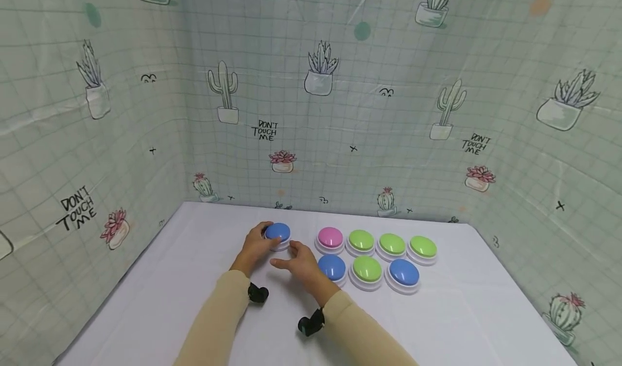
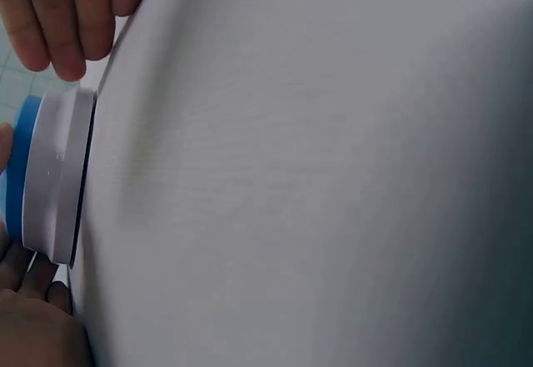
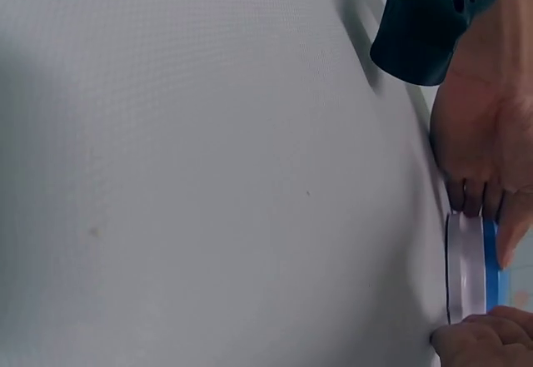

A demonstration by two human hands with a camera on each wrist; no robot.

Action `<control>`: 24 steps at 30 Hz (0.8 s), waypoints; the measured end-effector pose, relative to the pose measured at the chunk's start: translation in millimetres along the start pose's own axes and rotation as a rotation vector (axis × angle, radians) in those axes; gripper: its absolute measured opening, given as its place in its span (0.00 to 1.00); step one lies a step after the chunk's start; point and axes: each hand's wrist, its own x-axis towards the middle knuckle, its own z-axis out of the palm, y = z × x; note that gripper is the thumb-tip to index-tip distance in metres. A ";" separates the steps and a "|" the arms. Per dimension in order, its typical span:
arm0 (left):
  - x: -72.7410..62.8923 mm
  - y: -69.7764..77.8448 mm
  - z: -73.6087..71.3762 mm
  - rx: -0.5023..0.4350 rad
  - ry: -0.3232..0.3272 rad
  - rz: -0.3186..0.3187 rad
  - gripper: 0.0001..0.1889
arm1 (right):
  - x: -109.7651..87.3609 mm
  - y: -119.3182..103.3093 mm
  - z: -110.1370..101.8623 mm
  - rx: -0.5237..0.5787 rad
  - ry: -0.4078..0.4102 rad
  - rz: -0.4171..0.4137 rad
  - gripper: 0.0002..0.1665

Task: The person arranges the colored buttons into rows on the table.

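Note:
My left hand (image 1: 256, 247) holds a round blue push button (image 1: 278, 232) with a white base, at the back left of the white table. Its thumb lies over the near edge of the blue cap, and its fingers wrap the left side. The left wrist view shows the white base (image 2: 60, 176) from the side, close over the tabletop. My right hand (image 1: 302, 266) is just right of this button, fingers loosely spread with nothing in them. In the right wrist view its fingers (image 3: 491, 338) are close beside the base.
Right of my hands stand two rows of similar buttons. The back row has a pink button (image 1: 330, 237) and three green ones (image 1: 362, 240). In front are a blue button (image 1: 332, 268), a green one (image 1: 366, 269) and another blue one (image 1: 404, 272). Cactus-print cloth (image 1: 359, 112) surrounds the table.

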 end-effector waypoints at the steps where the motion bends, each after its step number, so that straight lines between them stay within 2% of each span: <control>1: -1.2 0.3 0.1 0.004 0.003 0.005 0.34 | 0.6 0.4 0.8 0.006 0.012 0.002 0.50; 9: -10.0 1.1 -1.7 0.011 -0.031 0.031 0.32 | 3.7 2.0 -1.1 0.011 0.046 -0.025 0.48; 16: -23.6 -2.1 -9.7 0.036 -0.061 0.063 0.32 | 4.9 3.5 1.3 -0.020 0.049 -0.045 0.48; 20: -30.3 -5.0 -11.2 0.049 -0.068 0.080 0.35 | 6.9 6.4 3.1 -0.059 0.054 -0.049 0.48; 24: -38.2 -6.1 -9.8 0.027 -0.078 0.115 0.39 | 7.6 8.4 3.1 -0.104 0.109 -0.055 0.47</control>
